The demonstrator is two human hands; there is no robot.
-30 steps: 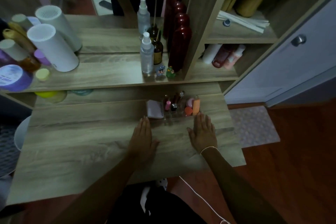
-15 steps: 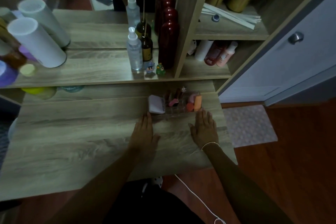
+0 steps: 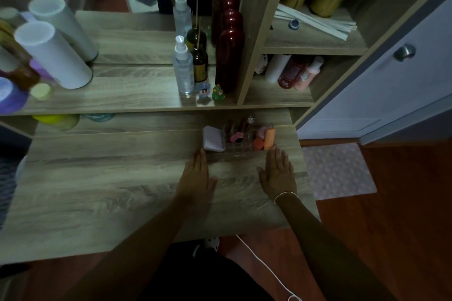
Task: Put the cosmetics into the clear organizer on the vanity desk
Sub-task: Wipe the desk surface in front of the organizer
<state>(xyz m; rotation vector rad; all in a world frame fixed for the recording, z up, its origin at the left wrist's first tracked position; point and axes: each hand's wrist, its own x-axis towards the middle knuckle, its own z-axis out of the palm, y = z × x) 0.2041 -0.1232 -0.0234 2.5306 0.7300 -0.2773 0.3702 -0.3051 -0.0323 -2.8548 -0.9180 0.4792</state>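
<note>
The clear organizer [image 3: 241, 148] stands on the wooden vanity desk [image 3: 110, 178] near its back right. Inside it are an orange tube [image 3: 269, 138], a red round item [image 3: 258, 143], a pink item [image 3: 236, 136] and dark lipsticks [image 3: 242, 124]. A white compact [image 3: 212, 139] leans at its left end. My left hand [image 3: 198, 175] lies flat on the desk just in front of the organizer's left end, holding nothing. My right hand [image 3: 278, 173] lies flat in front of its right end, also holding nothing.
The shelf behind carries a clear spray bottle [image 3: 183, 66], a dark red bottle [image 3: 228, 56], two small figurines [image 3: 211, 92], a white cylinder [image 3: 52, 54] and jars at far left. A mirror backs the shelf. Right cubby holds pink bottles [image 3: 305, 73]. The desk's right edge drops to floor and a mat [image 3: 337, 171].
The view shifted slightly; both hands stay flat on the desk in front of the organizer, fingertips a little closer to it than a second ago.
</note>
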